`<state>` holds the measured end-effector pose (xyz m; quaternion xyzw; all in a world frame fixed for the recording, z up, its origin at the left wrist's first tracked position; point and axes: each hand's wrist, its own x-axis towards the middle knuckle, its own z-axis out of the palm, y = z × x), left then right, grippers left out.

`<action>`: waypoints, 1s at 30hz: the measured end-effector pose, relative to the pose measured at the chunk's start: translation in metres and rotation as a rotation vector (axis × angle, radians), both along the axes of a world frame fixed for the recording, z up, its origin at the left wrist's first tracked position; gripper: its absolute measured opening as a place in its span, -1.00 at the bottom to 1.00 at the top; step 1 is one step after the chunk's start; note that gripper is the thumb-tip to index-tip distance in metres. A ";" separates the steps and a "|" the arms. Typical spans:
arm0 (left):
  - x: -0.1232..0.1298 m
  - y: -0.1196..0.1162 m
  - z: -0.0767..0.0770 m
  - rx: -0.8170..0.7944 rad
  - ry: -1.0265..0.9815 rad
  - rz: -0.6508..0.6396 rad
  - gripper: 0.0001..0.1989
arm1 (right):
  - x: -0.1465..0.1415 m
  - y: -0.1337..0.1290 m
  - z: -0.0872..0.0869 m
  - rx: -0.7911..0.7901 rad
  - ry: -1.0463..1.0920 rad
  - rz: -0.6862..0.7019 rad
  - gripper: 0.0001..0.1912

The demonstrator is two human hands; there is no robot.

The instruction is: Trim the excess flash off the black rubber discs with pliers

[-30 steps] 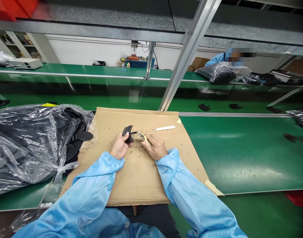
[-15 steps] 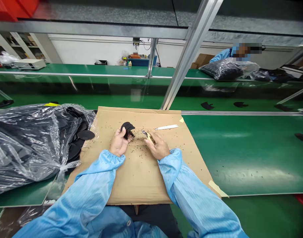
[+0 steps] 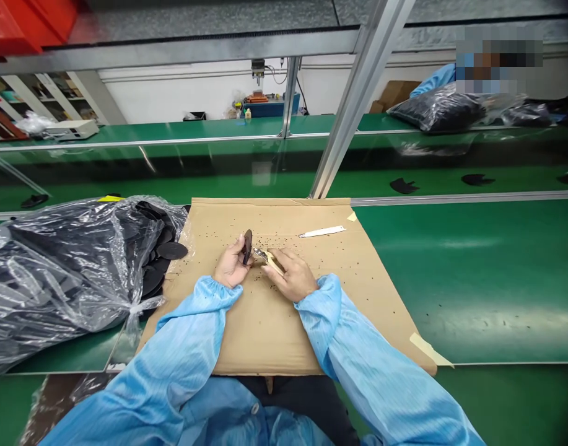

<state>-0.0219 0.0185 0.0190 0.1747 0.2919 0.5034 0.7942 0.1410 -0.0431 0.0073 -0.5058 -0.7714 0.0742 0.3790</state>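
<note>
My left hand (image 3: 231, 265) pinched a curved black piece (image 3: 247, 246) upright between thumb and fingers, just above the middle of the cardboard sheet (image 3: 274, 334). My right hand (image 3: 290, 274) was closed around small snips (image 3: 265, 257) with pale handles, their tips just beside that piece. Black crumbs (image 3: 274, 241) lay scattered across the sheet. Off the sheet's left edge, 1 plastic bag (image 3: 65, 266) bulged with many more black pieces (image 3: 153, 279), and 1 loose piece (image 3: 171, 251) lay at its mouth. I judged that most of the pile was left untouched.
</note>
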 end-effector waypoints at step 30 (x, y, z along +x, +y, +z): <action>0.000 0.001 -0.010 0.139 0.226 0.001 -0.70 | 0.009 -0.006 0.008 -0.095 -0.341 0.044 -0.62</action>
